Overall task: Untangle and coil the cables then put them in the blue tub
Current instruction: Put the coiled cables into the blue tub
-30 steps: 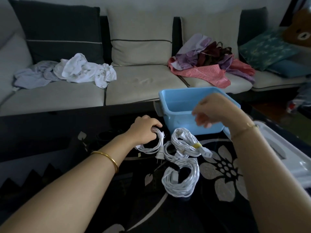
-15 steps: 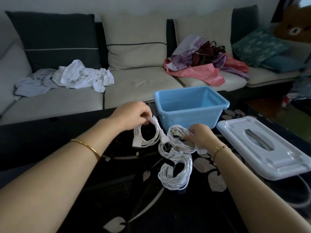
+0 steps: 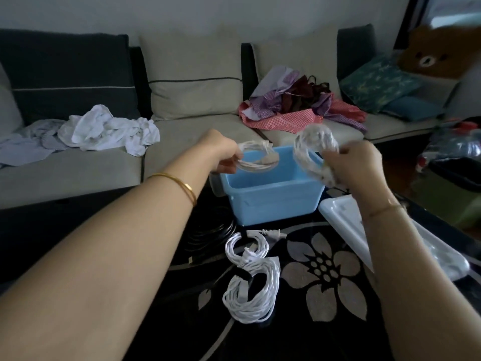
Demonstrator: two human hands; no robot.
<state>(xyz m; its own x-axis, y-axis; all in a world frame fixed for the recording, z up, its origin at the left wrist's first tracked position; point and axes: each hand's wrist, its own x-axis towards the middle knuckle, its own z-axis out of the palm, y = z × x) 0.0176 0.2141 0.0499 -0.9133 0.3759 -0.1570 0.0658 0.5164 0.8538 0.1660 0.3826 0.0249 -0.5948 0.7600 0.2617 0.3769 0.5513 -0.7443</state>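
The blue tub [image 3: 273, 201] stands on the dark floral table, with nothing visible inside. My left hand [image 3: 223, 152] grips a thin white cable coil [image 3: 257, 160] above the tub's left half. My right hand [image 3: 356, 162] grips a thicker white cable coil [image 3: 309, 152] over the tub's right rim. Both held coils are motion-blurred. On the table in front of the tub lie a small white coil with a plug [image 3: 246, 247] and a larger white coil [image 3: 253, 295]. A black coiled cable [image 3: 208, 233] lies to their left.
The tub's white lid [image 3: 346, 227] lies on the table to the right, partly under my right forearm. A sofa behind holds white clothes [image 3: 104, 131] on the left and red and purple clothes [image 3: 299, 105] on the right. Bags sit at the far right.
Both hands have lifted a coil each off the table and carried them up over the blue tub. Two white coils stay on the table.
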